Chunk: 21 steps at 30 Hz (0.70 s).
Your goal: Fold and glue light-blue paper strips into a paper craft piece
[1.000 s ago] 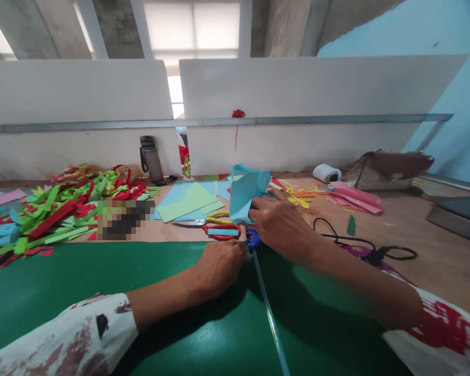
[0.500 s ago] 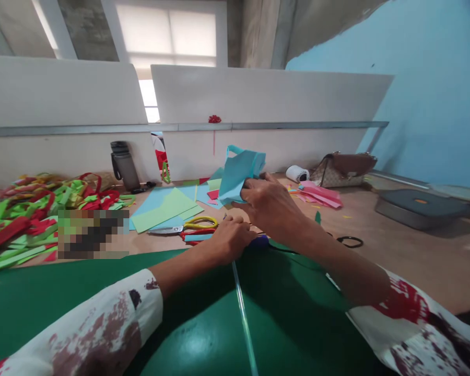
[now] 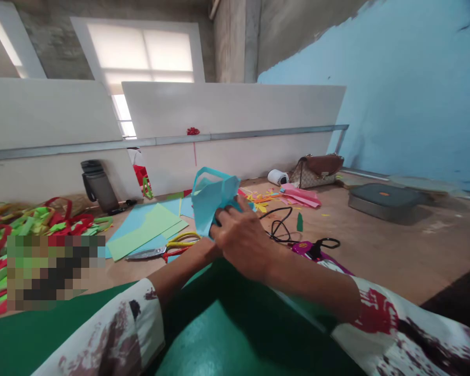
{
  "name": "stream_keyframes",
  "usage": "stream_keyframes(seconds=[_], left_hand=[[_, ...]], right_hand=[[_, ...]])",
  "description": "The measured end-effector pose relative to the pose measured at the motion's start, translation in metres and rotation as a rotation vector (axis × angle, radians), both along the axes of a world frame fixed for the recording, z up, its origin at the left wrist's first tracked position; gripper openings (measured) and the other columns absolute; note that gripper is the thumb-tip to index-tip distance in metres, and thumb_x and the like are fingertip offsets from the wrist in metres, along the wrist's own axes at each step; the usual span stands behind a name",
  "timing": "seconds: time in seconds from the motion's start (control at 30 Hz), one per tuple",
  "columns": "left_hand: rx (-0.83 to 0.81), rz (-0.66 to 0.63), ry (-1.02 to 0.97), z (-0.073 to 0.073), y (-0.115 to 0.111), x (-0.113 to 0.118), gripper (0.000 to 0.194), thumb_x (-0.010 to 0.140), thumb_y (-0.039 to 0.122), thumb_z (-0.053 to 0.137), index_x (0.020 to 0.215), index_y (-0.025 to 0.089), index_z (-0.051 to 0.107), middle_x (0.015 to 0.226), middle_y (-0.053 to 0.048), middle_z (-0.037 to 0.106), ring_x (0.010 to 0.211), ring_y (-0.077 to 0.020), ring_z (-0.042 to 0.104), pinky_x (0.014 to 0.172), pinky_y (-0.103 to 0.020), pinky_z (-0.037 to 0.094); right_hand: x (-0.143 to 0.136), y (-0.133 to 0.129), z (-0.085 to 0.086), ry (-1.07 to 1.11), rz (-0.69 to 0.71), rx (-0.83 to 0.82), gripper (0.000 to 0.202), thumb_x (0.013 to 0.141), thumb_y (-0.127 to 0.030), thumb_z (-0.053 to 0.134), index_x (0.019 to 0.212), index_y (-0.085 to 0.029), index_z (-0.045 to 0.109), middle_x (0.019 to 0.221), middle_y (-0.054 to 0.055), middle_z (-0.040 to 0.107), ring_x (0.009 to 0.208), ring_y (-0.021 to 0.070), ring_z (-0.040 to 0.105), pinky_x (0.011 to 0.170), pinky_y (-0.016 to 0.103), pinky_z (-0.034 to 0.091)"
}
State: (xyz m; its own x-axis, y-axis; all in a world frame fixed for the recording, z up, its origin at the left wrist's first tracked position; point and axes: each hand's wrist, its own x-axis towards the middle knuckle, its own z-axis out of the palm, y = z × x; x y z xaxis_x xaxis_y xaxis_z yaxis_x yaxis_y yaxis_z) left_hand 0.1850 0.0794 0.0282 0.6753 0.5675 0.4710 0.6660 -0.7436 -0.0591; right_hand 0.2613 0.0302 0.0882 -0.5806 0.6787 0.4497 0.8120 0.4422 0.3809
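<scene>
With our right hand (image 3: 243,235) we pinch one blue paper piece (image 3: 207,204), which stands just above and left of our knuckles; our left hand (image 3: 210,249) is mostly hidden behind the right, so we cannot tell whether it grips anything. Left of our hands on the worktop (image 3: 395,256) we have one pair of scissors (image 3: 151,254), two light green sheets (image 3: 147,235) and, farther off, one dark bottle (image 3: 102,189). Beyond our right hand, rightward, sit one white roll (image 3: 276,177), one handbag (image 3: 311,175) and one grey container (image 3: 384,202).
</scene>
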Motion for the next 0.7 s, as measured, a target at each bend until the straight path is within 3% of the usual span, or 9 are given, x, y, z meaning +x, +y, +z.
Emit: stream_keyframes(seconds=[0.2, 0.33, 0.43, 0.53, 0.7], left_hand=[[0.084, 0.267, -0.284, 0.005, -0.042, -0.001, 0.039, 0.089, 0.043, 0.032, 0.099, 0.015, 0.057, 0.087, -0.013, 0.055, 0.075, -0.0233, 0.047, 0.046, -0.025, 0.027], [0.116, 0.370, -0.254, 0.009, -0.044, 0.004, 0.041, 0.089, 0.043, 0.032, 0.105, 0.013, 0.055, 0.084, -0.014, 0.056, 0.075, -0.0242, 0.049, 0.048, -0.028, 0.031], [0.009, 0.323, -0.113, 0.014, -0.029, 0.003, 0.035, 0.088, 0.039, 0.039, 0.103, 0.014, 0.058, 0.092, -0.016, 0.057, 0.080, -0.0258, 0.050, 0.050, -0.029, 0.034], [-0.133, 0.166, 0.061, 0.015, -0.005, -0.005, 0.022, 0.085, 0.030, 0.047, 0.096, 0.019, 0.062, 0.094, -0.013, 0.060, 0.087, -0.0269, 0.051, 0.053, -0.031, 0.037], [-0.180, 0.114, 0.151, 0.009, 0.017, -0.048, 0.013, 0.080, 0.020, 0.052, 0.089, 0.017, 0.062, 0.091, -0.008, 0.064, 0.090, -0.0222, 0.054, 0.071, -0.032, 0.041]], right_hand=[[-0.007, -0.012, -0.011, -0.038, 0.128, 0.045, 0.019, 0.078, -0.010, 0.046, 0.079, -0.015, 0.065, 0.080, 0.012, 0.061, 0.074, 0.0255, 0.055, 0.086, 0.053, 0.027], [-0.007, -0.005, -0.016, -0.047, 0.107, 0.038, 0.019, 0.078, -0.010, 0.047, 0.076, -0.015, 0.064, 0.076, 0.010, 0.061, 0.072, 0.0245, 0.055, 0.087, 0.053, 0.026], [-0.005, 0.003, -0.015, -0.035, 0.049, 0.023, 0.019, 0.080, -0.010, 0.047, 0.077, -0.015, 0.065, 0.078, 0.010, 0.062, 0.073, 0.0235, 0.055, 0.087, 0.051, 0.027], [-0.002, 0.009, -0.013, -0.023, -0.008, -0.015, 0.019, 0.082, -0.012, 0.047, 0.078, -0.014, 0.066, 0.080, 0.011, 0.063, 0.075, 0.0236, 0.055, 0.086, 0.049, 0.027], [-0.002, 0.004, -0.018, -0.004, -0.025, -0.089, 0.020, 0.081, -0.010, 0.047, 0.078, -0.015, 0.066, 0.080, 0.010, 0.063, 0.076, 0.0230, 0.056, 0.085, 0.046, 0.027]])
